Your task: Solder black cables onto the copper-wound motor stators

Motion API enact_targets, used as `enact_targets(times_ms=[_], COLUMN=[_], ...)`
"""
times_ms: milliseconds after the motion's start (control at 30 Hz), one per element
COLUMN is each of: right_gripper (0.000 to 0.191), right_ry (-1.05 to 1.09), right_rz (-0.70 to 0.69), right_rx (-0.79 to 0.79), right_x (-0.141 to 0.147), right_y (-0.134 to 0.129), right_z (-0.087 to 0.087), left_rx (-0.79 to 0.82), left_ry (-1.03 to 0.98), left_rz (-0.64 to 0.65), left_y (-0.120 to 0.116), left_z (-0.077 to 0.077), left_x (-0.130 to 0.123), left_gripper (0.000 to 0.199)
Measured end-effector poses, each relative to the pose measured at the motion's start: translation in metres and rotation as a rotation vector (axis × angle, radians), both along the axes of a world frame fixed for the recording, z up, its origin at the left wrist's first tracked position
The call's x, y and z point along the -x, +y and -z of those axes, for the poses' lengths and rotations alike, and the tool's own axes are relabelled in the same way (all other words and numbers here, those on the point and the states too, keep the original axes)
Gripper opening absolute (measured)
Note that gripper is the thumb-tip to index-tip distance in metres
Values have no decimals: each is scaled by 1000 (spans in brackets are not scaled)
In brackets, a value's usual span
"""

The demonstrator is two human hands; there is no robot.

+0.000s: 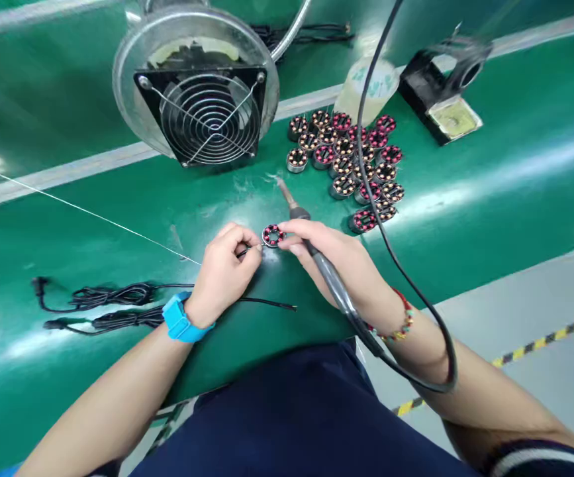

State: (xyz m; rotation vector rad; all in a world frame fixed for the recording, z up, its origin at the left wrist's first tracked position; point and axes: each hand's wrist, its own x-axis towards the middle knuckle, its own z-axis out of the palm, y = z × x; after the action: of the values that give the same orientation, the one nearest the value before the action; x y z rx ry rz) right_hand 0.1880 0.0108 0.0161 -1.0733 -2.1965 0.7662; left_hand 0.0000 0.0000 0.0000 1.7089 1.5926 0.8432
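Note:
My left hand (227, 265) pinches the end of a black cable close to a small motor stator (273, 236) with red windings. A thin solder wire (102, 218) stretches in from the left toward this hand. My right hand (339, 255) has a soldering iron (334, 281) tucked through it, handle across the palm, tip pointing away to the upper left and apart from the stator. Thumb and index finger of that hand touch the stator's right side. Just what lies between the left fingertips is partly hidden.
Stators with copper or red windings (343, 163) stand grouped at the back right. A fume fan (212, 119) sits behind, a plastic bottle (369, 86) and iron stand (445, 99) farther right. Bundled black cables (128, 295) lie left. The iron's cord (390, 248) loops over the right side.

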Motion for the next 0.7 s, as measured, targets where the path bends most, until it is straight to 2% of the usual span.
enact_targets(times_ms=[167, 367, 433, 467, 567, 633, 700], right_gripper=[39, 38, 38, 38, 42, 45, 47], right_ry=[-62, 6, 45, 74, 140, 116, 61], right_rz=[-94, -90, -82, -74, -47, -61, -81], right_rx=[-26, -72, -90, -102, -134, -139, -128], right_x=[12, 24, 24, 24, 23, 24, 25], right_y=[23, 29, 30, 30, 30, 31, 31], right_z=[-1, 22, 27, 29, 32, 34, 35], left_rx=[0, 13, 75, 122, 268, 333, 388], left_ry=[-6, -51, -76, -81, -5, 27, -58], left_rz=[-11, -6, 7, 15, 57, 70, 25], left_y=[4, 1, 1, 2, 4, 6, 9], left_z=[1, 1, -1, -2, -7, -11, -12], left_x=[-1, 0, 4, 6, 15, 19, 22], left_gripper=[10, 9, 8, 14, 16, 13, 17])
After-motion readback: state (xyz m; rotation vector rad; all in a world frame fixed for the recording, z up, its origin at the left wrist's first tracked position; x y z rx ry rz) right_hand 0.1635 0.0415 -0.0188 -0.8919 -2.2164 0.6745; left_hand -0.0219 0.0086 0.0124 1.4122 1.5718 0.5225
